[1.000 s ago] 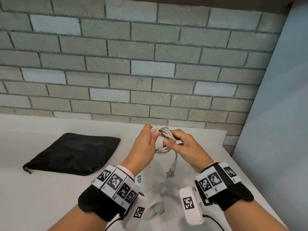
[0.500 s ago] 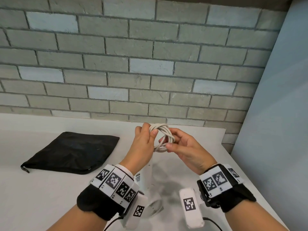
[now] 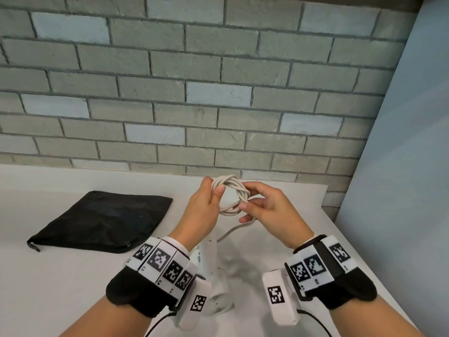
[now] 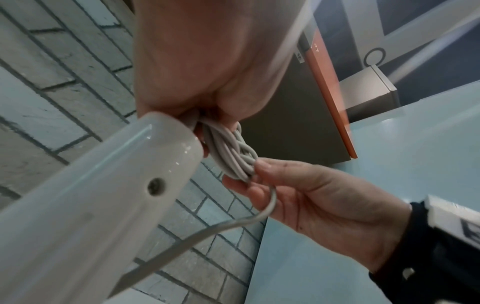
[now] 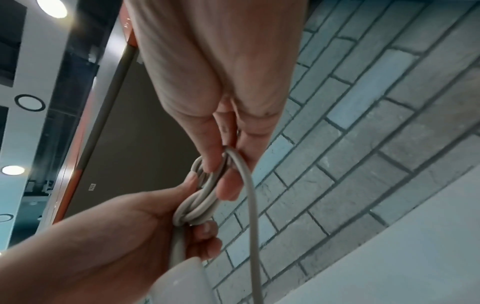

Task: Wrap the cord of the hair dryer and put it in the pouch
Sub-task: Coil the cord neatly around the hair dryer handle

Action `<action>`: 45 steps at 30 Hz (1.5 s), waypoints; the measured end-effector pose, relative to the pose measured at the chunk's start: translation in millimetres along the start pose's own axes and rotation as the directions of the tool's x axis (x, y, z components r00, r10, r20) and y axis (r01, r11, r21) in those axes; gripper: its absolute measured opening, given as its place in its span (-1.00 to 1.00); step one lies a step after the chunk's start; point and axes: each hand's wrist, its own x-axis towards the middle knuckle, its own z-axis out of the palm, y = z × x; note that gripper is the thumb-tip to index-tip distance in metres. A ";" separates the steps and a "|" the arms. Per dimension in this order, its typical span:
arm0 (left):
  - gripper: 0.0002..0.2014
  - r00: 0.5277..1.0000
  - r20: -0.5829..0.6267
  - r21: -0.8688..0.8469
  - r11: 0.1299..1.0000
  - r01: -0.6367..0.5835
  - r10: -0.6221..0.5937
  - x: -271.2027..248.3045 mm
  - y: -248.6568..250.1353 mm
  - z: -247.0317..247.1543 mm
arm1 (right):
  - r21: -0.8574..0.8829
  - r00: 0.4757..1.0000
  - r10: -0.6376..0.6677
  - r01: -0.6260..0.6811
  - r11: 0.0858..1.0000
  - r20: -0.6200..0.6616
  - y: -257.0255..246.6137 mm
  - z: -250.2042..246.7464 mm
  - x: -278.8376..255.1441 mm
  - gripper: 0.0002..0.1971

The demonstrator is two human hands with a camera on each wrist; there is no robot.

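The white cord (image 3: 233, 188) is wound into a small coil held above the counter. My left hand (image 3: 206, 207) grips the coil's left side (image 4: 228, 152), thumb on top. My right hand (image 3: 264, 210) pinches its right side (image 5: 205, 197), with the loose strand (image 5: 250, 205) passing under its fingers. The white hair dryer (image 3: 213, 276) hangs below between my wrists, its handle (image 4: 91, 205) close under the left palm. The black pouch (image 3: 99, 222) lies flat on the counter to the left, away from both hands.
A grey brick wall (image 3: 194, 93) backs the white counter (image 3: 48, 288). A pale blue panel (image 3: 401, 166) stands at the right, where the counter ends.
The dangling plug end seen a second ago no longer hangs below the coil. The coil looks tighter, with a turn twisted round it, and both hands have shifted slightly up.
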 end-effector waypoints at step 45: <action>-0.86 0.989 0.140 -0.241 0.968 0.073 -0.040 -3.5 1.2 10.5 | 0.647 0.980 0.172 -0.194 0.737 0.097 2.5 24.8 8.1 -0.60</action>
